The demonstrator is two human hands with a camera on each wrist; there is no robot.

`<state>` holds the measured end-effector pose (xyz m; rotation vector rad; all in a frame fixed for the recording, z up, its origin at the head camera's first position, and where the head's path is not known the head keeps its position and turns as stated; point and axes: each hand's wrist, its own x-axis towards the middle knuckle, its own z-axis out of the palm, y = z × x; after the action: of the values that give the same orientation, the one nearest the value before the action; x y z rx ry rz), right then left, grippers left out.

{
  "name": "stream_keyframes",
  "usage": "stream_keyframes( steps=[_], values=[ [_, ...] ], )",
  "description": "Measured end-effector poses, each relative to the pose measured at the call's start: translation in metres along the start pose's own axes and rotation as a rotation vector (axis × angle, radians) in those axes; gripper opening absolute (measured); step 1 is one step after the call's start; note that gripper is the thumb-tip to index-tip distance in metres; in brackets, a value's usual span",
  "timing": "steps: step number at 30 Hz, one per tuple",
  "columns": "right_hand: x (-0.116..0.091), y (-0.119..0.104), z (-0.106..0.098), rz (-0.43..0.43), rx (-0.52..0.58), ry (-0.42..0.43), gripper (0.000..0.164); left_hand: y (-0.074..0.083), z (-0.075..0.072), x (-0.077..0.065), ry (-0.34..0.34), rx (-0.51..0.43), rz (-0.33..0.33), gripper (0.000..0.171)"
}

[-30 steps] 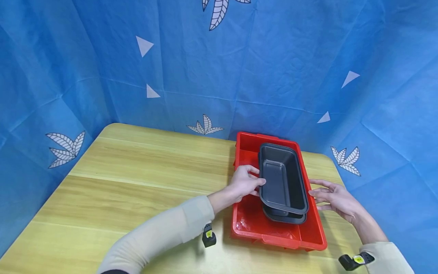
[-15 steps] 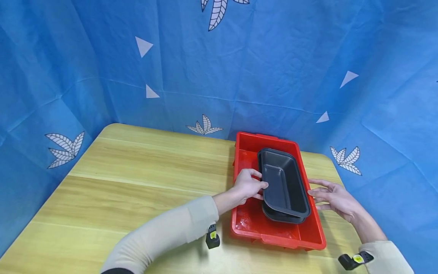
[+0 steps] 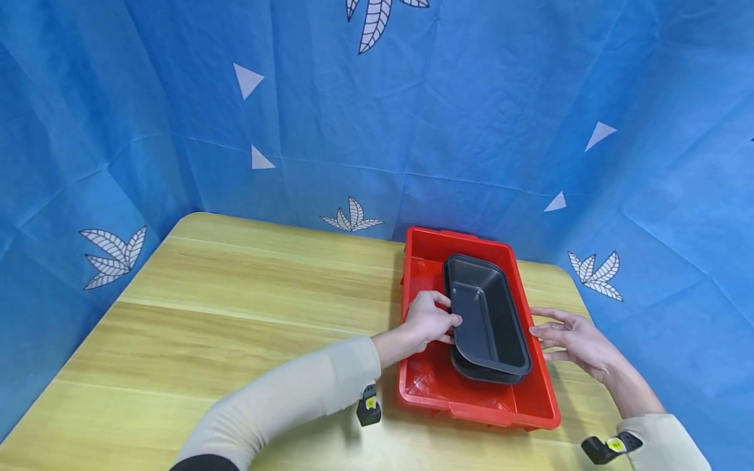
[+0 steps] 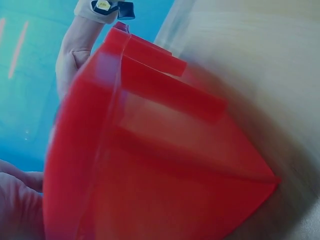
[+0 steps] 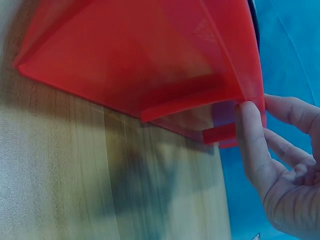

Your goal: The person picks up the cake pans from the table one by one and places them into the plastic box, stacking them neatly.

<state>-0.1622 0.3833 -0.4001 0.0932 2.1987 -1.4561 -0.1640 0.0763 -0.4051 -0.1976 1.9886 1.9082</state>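
In the head view a dark grey loaf pan (image 3: 480, 314) lies inside a red plastic tray (image 3: 436, 386), on top of a second dark pan (image 3: 489, 373) whose edge shows below it. My left hand (image 3: 430, 318) grips the upper pan's left rim, thumb over the inside and other fingers partly hidden. My right hand (image 3: 574, 340) is at the tray's right side, fingertips touching its rim. Close up in the right wrist view, the fairly straight fingers (image 5: 255, 145) meet the outer edge of the rim. Only part of the left hand (image 4: 20, 200) shows in the left wrist view, behind the tray wall.
The tray stands on a wooden table (image 3: 253, 301), near its right and back edges. A blue patterned cloth (image 3: 330, 98) hangs behind and to both sides. Wrist-worn cameras (image 3: 369, 405) sit on both sleeves.
Over the last second my left hand has shifted slightly right and nearer, and the upper pan has come down closer over the lower one. My right hand has barely moved.
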Motion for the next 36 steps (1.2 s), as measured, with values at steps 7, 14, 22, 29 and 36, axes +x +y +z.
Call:
stream_keyframes(
  steps=[7,14,22,29,36],
  values=[
    [0.001,-0.001,0.003,-0.005,-0.005,0.005,0.071,-0.002,0.000,0.000,-0.011,0.003,-0.016,0.038],
    [0.000,-0.002,0.005,-0.004,-0.009,0.014,0.072,-0.006,0.000,0.001,-0.017,-0.049,-0.026,0.041],
    [-0.001,-0.002,0.006,0.003,0.002,0.017,0.073,-0.006,-0.001,-0.001,0.002,-0.021,-0.043,0.044],
    [-0.003,-0.003,0.008,0.002,0.011,0.021,0.073,-0.003,-0.005,-0.006,-0.017,-0.019,-0.050,0.048],
    [-0.007,-0.006,0.007,-0.010,0.017,0.057,0.069,0.000,-0.015,-0.010,-0.050,-0.036,-0.042,0.048]
  ],
)
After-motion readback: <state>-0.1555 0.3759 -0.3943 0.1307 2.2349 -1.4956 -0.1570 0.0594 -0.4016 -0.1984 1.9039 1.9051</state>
